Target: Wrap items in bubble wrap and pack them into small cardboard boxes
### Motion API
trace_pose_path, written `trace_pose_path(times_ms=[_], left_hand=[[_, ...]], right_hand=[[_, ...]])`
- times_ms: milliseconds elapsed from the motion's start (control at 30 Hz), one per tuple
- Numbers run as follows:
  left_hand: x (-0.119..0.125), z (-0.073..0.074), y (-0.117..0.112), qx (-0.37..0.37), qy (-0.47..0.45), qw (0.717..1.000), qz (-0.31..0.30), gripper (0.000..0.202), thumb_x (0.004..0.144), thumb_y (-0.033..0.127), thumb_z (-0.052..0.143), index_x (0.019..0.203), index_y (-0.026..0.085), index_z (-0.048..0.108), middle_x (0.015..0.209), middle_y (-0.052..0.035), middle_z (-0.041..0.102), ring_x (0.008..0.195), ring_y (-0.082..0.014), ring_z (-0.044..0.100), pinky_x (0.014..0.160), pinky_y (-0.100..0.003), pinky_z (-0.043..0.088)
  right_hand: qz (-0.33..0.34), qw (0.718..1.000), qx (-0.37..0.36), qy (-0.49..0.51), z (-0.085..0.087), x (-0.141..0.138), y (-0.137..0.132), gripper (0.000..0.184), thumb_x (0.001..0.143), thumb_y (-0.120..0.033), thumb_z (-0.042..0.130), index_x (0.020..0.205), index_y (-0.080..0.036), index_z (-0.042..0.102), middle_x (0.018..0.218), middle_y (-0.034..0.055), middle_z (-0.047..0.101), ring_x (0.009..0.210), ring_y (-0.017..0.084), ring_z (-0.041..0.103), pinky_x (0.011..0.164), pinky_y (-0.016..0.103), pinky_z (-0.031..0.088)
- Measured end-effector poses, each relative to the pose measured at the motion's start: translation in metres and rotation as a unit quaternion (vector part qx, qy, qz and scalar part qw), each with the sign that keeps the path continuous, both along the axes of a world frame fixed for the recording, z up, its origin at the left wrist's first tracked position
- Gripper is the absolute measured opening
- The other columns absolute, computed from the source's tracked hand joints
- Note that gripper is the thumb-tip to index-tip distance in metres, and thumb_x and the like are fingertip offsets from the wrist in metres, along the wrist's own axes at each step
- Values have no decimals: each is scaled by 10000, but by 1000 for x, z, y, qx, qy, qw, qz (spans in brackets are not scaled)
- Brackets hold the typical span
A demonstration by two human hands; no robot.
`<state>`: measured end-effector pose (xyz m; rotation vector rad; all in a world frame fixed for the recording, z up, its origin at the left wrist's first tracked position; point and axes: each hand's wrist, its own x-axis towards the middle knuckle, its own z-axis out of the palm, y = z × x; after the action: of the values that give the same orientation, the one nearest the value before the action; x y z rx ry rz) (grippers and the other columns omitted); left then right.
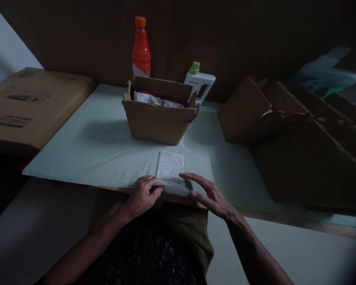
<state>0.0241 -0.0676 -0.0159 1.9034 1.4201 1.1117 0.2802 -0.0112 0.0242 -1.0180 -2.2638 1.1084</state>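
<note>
Close to the table's front edge lies a sheet of bubble wrap [171,164], flat on the pale cloth. A greyish wrapped packet [176,187] rests along its near end; what is inside it does not show. My left hand [145,194] pinches the packet's left end between thumb and fingers. At the other end is my right hand [209,194], thumb and fingers spread apart, with the fingertips beside or lightly touching the packet. Beyond the sheet stands an open cardboard box [158,124] with crumpled packets inside.
Behind the box stand an orange bottle [141,51] and a white jug with a green cap [199,81]. Several open cardboard boxes [308,158] fill the right side, with a blurred jug [329,75] behind them. A large flat carton [35,103] lies at the left.
</note>
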Motion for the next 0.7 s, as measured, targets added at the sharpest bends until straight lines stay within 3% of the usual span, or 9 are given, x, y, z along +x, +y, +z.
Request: trace_pose_path(times_ms=[67, 133, 200, 267, 400, 567, 700], left_hand=[[2, 1, 5, -44, 2, 999, 22, 128, 898, 212, 586, 947, 189, 702, 860, -35, 746, 811, -181, 690, 756, -302, 541], [6, -2, 8, -55, 11, 997, 54, 239, 874, 211, 616, 1103, 186, 680, 893, -28, 738, 802, -173, 676, 744, -289, 535], [9, -7, 9, -27, 46, 995, 89, 404, 844, 181, 639, 1247, 188, 623, 920, -29, 721, 830, -182, 663, 782, -303, 533], [12, -12, 10, 20, 98, 988, 115, 494, 826, 152, 658, 1313, 188, 578, 913, -35, 698, 867, -208, 645, 832, -342, 524], [12, -13, 10, 68, 170, 975, 125, 619, 814, 152, 706, 1394, 181, 490, 882, -34, 671, 872, -242, 611, 863, -396, 504], [12, -14, 12, 70, 188, 972, 118, 624, 813, 151, 713, 1391, 176, 481, 1004, -68, 681, 943, -263, 625, 877, -428, 514], [8, -16, 9, 106, 165, 974, 116, 519, 852, 170, 676, 1349, 182, 526, 1276, -141, 612, 1138, -284, 615, 965, -444, 517]], right_hand=[[-50, 998, -39, 0, -2, 3, -9, 545, 944, -456, 590, 1454, -272, 538, 1330, 90, 671, 1164, 268, 654, 918, 401, 549], [-109, 994, -22, -8, -11, -5, -14, 545, 924, -396, 603, 1438, -225, 543, 1086, 69, 739, 930, 211, 694, 796, 330, 555], [-147, 989, 16, -24, -24, -18, -12, 493, 914, -295, 576, 1399, -205, 561, 872, 18, 724, 743, 162, 654, 728, 293, 526], [-160, 983, 64, -58, -36, -30, -8, 469, 893, -222, 555, 1360, -193, 581, 793, 0, 705, 681, 153, 623, 716, 291, 496], [-158, 960, 172, -156, -45, -37, -4, 467, 870, -198, 575, 1335, -151, 591, 781, 27, 710, 687, 182, 626, 712, 316, 451], [-155, 927, 298, -164, -25, -28, -18, 363, 920, -247, 586, 1271, -162, 621, 1053, 124, 714, 906, 243, 656, 780, 368, 455], [-71, 940, 296, -154, -17, -26, -28, 350, 904, -299, 661, 1238, -194, 642, 1241, 133, 676, 1113, 287, 610, 895, 424, 455]])
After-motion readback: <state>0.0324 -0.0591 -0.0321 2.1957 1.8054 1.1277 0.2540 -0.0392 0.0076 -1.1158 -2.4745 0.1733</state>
